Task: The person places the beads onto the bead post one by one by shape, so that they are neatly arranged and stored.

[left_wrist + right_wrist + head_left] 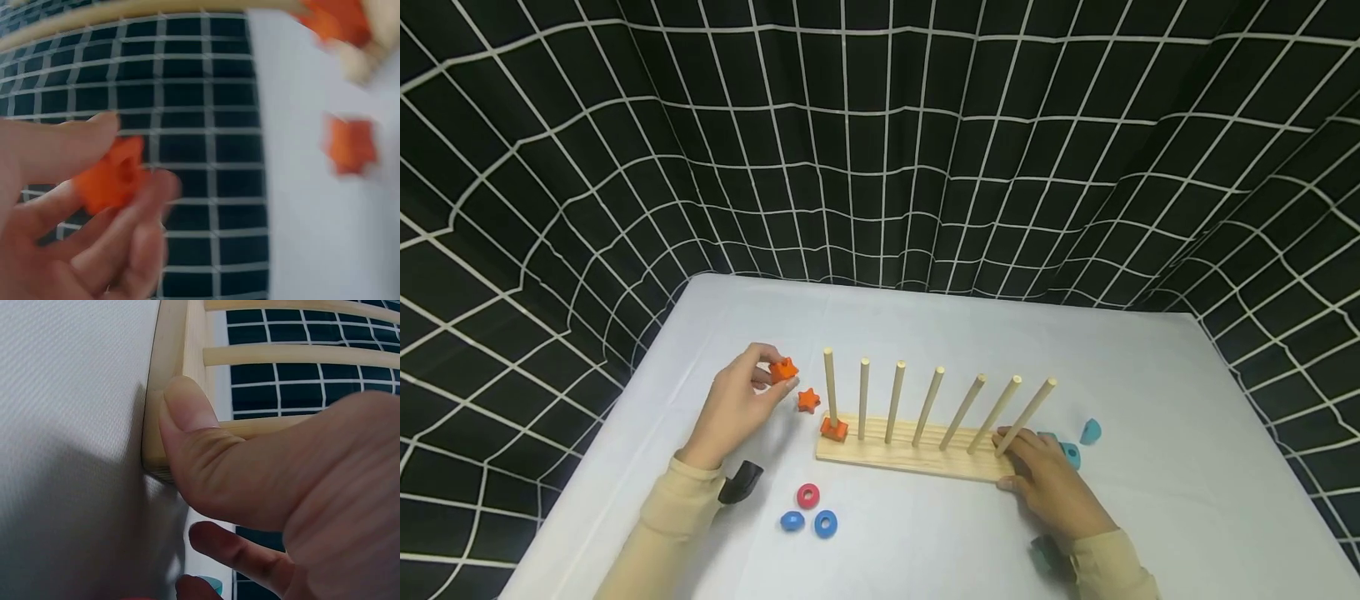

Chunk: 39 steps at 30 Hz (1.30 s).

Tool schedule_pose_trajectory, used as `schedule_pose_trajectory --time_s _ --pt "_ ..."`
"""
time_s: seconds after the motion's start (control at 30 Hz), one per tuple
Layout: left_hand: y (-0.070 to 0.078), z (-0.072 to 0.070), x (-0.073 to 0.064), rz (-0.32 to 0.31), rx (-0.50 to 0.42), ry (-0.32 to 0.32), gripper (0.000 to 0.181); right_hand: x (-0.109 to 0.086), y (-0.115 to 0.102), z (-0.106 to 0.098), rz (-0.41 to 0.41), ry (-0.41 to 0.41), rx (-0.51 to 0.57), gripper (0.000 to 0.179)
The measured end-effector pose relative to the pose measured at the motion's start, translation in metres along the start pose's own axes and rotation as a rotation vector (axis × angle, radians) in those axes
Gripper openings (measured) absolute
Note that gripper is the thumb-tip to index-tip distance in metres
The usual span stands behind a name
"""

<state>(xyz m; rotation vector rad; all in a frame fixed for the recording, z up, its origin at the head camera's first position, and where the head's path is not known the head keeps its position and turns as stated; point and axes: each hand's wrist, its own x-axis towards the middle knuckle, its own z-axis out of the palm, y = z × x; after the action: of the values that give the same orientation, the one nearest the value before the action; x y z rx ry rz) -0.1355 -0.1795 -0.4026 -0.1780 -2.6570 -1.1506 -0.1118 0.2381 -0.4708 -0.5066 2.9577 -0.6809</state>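
Note:
My left hand (741,404) pinches an orange star-shaped bead (783,369) between thumb and fingers, raised left of a wooden peg board (910,457). In the left wrist view, a hole shows in this star bead (119,175). Another orange star (808,401) lies on the table between that hand and the board. An orange piece (833,429) sits around the foot of the leftmost peg; the other pegs stand bare. My right hand (1048,483) grips the board's right end, its thumb (190,406) on the front edge. Its fingers are partly hidden behind the board.
A red ring (808,496), a blue ring (825,524) and a blue bead (792,521) lie in front of the board's left end. Teal pieces (1091,431) lie beyond my right hand, partly covered by it. A black gridded curtain (887,150) surrounds the white table (925,325).

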Motion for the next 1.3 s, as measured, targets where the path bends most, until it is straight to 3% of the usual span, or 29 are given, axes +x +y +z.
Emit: schedule_pose_trajectory --time_s 0.13,0.3,0.43,0.57,0.93,1.13,1.3 --pt "0.027 -0.011 0.006 0.023 -0.139 0.058 0.043 -0.001 0.001 0.000 -0.012 0.001 0.007 0.054" --pt "0.056 -0.022 0.011 0.121 -0.236 0.117 0.041 0.000 0.001 -0.001 -0.025 0.004 0.013 0.051" --pt "0.073 -0.024 0.014 0.189 -0.266 0.127 0.039 0.000 0.001 -0.001 -0.026 0.008 0.016 0.051" --pt "0.081 -0.021 0.017 0.223 -0.254 0.118 0.039 0.000 0.003 0.001 -0.024 0.004 0.021 0.052" --pt "0.079 -0.009 0.017 0.239 -0.160 0.050 0.040 -0.001 0.004 0.000 -0.029 0.011 0.023 0.053" --pt "0.065 -0.001 0.011 0.170 -0.173 -0.060 0.038 -0.001 0.003 0.001 -0.022 0.014 0.021 0.051" --pt "0.048 0.011 0.006 0.160 -0.127 -0.108 0.031 -0.001 0.003 0.002 -0.031 0.019 0.018 0.050"
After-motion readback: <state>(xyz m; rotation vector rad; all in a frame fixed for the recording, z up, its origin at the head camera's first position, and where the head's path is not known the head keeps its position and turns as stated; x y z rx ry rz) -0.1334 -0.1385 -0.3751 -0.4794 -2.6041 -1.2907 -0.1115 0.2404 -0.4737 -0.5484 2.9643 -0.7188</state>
